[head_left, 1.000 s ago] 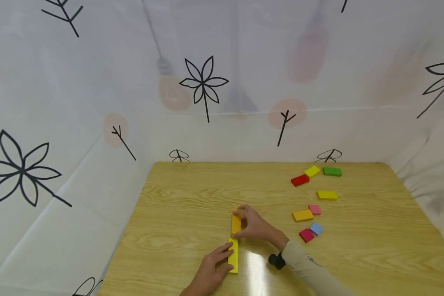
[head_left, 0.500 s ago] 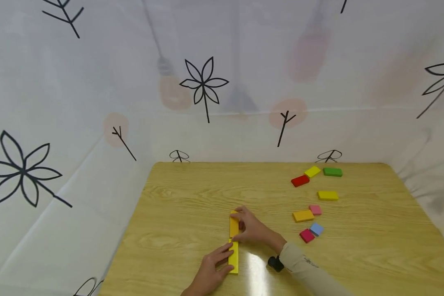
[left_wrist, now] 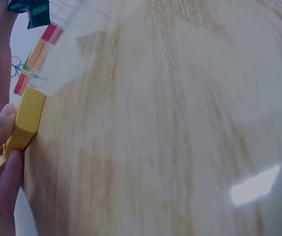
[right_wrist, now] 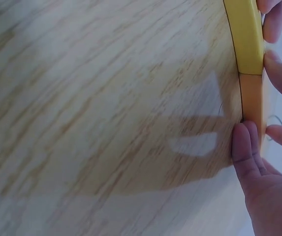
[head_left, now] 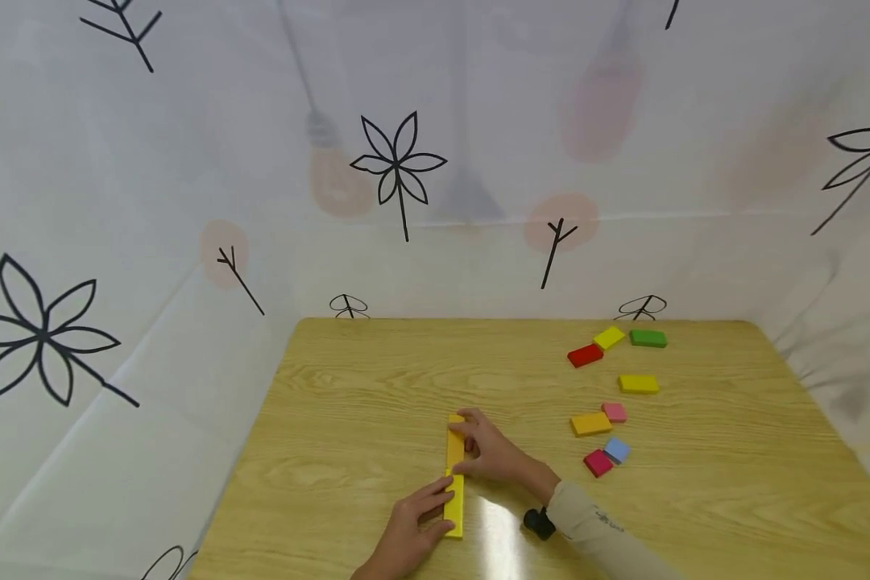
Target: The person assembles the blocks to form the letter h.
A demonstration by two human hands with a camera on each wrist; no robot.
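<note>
"Where is the orange piece?"

"The long, flat, rectangular orange block (head_left: pixel 454 447) lies on the wood-grained tabletop (head_left: pixel 333 403), its near end meeting a long, rectangular yellow block (head_left: pixel 455 509). The right-wrist view shows only a thin seam between them. I can't tell the material."

"Which hand is nearer to it?"

"The right hand (head_left: pixel 503 455), which comes in from its right and grips it, thumb by the near end, fingers bent towards the far end. The left hand (head_left: pixel 404 528) is on the yellow block's left, fingers fairly straight, resting against it without closing round."

"And which way does it point?"

"Away from the person, towards the patterned white cloth (head_left: pixel 471 270). The yellow block's long axis runs nearly in line with it, on the person's side."

"Further out?"

"Well to the right, a shorter-looking orange rectangle (head_left: pixel 590 424) lies just beside a small pink block (head_left: pixel 614 412); nearer, a blue square block (head_left: pixel 617 450) sits beside a crimson square block (head_left: pixel 598 463)."
</note>
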